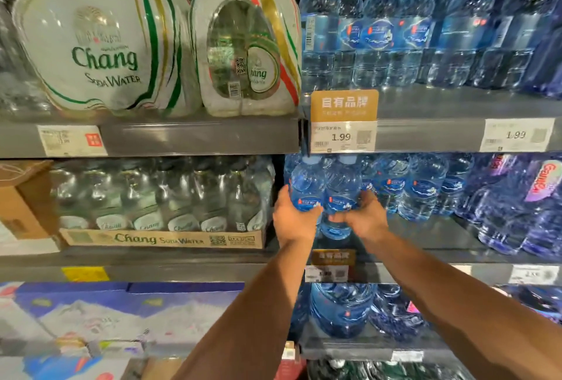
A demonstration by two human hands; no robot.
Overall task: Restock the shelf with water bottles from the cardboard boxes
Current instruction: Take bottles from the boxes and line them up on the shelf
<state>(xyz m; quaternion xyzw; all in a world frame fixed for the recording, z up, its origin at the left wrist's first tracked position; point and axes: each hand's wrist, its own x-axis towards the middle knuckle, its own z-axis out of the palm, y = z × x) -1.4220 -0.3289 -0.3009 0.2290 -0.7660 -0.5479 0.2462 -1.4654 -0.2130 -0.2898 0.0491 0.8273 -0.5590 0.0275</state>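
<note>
Two clear blue water bottles stand side by side at the left end of the middle shelf (425, 243). My left hand (293, 218) grips the left bottle (305, 186) round its lower body. My right hand (363, 217) grips the right bottle (342, 194) in the same way. Both bottles are upright, their caps just under the shelf edge above. More bottles of the same kind (419, 188) stand in rows to the right on this shelf. No cardboard box of water is visible.
The upper shelf holds a row of blue water bottles (395, 39) with 1.99 price tags (342, 136). Chang soda water packs (100, 36) and a cardboard tray of glass bottles (164, 238) fill the left bay. Large purple-labelled bottles (523, 206) stand at right. Lower shelves hold bigger bottles (340, 309).
</note>
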